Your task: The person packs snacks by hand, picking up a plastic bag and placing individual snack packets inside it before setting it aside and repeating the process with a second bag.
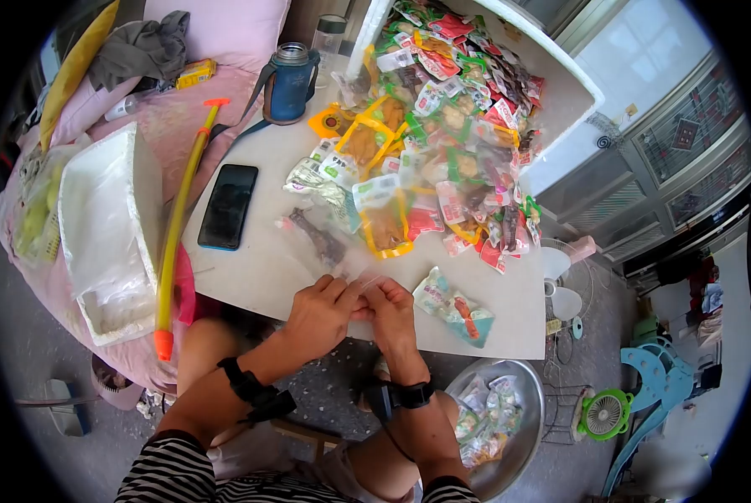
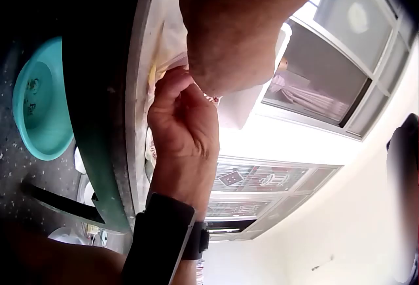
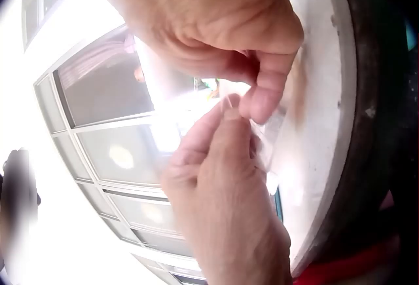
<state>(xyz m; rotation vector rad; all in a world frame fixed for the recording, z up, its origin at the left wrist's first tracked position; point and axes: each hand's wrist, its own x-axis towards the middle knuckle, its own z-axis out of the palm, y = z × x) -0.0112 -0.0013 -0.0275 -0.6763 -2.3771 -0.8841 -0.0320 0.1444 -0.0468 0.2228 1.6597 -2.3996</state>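
In the head view, the left hand (image 1: pixel 318 314) and right hand (image 1: pixel 392 323) meet at the table's front edge, pinching thin clear plastic (image 1: pixel 367 281) between fingertips. A clear packet with a dark piece (image 1: pixel 318 239) lies just beyond the left hand; whether it joins that plastic cannot be told. To the right of the hands lie teal-and-white packets (image 1: pixel 468 318). The left wrist view has the left hand (image 2: pixel 229 36) above the right hand (image 2: pixel 183 118), its fingers hidden. In the right wrist view, thumb and fingers of the right hand (image 3: pixel 216 29) touch those of the left hand (image 3: pixel 229 180) at the film.
A large heap of colourful packets (image 1: pixel 455 117) spills from a white foam box (image 1: pixel 560 59). At left are a phone (image 1: pixel 227 207), blue bottle (image 1: pixel 287 88), yellow tube (image 1: pixel 178 226) and foam box (image 1: pixel 99 210). A metal basin (image 1: pixel 530 427) with packets stands below right.
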